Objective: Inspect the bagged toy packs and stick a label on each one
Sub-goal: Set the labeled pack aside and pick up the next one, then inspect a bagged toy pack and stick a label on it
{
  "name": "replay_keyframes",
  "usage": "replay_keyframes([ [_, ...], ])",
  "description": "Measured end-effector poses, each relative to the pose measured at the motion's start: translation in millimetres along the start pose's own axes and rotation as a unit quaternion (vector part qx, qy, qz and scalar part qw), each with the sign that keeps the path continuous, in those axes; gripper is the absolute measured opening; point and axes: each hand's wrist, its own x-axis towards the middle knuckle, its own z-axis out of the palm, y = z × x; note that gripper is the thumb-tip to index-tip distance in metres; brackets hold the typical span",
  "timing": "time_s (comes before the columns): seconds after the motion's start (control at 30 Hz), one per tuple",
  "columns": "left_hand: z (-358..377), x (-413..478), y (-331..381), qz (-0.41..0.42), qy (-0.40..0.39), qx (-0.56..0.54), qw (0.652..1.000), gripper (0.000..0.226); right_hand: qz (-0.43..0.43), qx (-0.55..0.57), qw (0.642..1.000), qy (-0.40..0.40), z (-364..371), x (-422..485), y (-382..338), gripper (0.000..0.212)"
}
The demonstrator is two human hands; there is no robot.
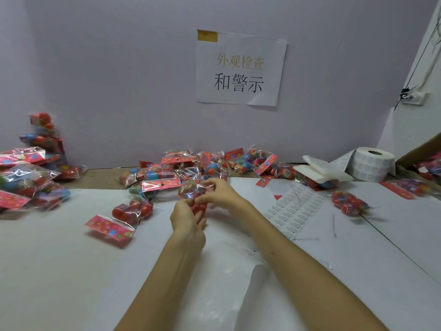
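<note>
Plastic, clear and crinkled, wraps the held pack (196,195) — a small bag of red toy balls. It is lifted just above the white paper-covered table (71,259), in the centre of the head view. The left hand (187,219) grips its near end with curled fingers. The right hand (220,193) pinches its far end from the 2 o'clock side. Both hands are closed on this same pack, so neither is free. The long axis of the pack runs about from 6 o'clock to 12 o'clock, away from the person.

The next move, I judge, is to take a label. The white sheet of small printed labels (296,206) lies flat at 3 o'clock from the grip, near but not touching, so the right hand is the nearer one. The white roll of labels (372,163) stands further off, at about 2 o'clock.

Counted: one pack in the hands, one label sheet, one roll. Two packs lie alone — the loose pack with red card header (119,220) at 8 o'clock, and the loose pack of red balls (349,203) at 3 o'clock, beyond the sheet. The back heap of packs (191,168) at 12 o'clock and the left heap of packs (26,177) at 9 o'clock overlap too much to count. Whether any of them has a label already, I cannot tell.
</note>
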Motion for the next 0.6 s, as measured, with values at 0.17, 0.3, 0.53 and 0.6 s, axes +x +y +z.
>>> replay_keyframes([
  [0.17,3.3,-10.6,-3.3,-0.016,-0.104,0.06,0.993,0.022,-0.012,0.149,0.988,0.042,-45.6,-41.5,3.6,0.05],
  [0.3,5.3,-13.0,-5.5,0.014,-0.173,0.107,0.979,0.023,-0.055,0.25,0.962,0.091,-75.0,-73.2,4.5,0.045],
  [0.53,12.9,-20.4,-7.3,0.111,-0.157,0.251,0.949,0.047,-0.118,0.322,0.936,0.079,-84.1,-100.5,11.8,0.048],
  [0.6,13.1,-22.4,-5.7,0.103,-0.194,0.276,0.936,0.077,-0.122,0.333,0.933,0.053,-84.2,-104.5,11.7,0.049],
])
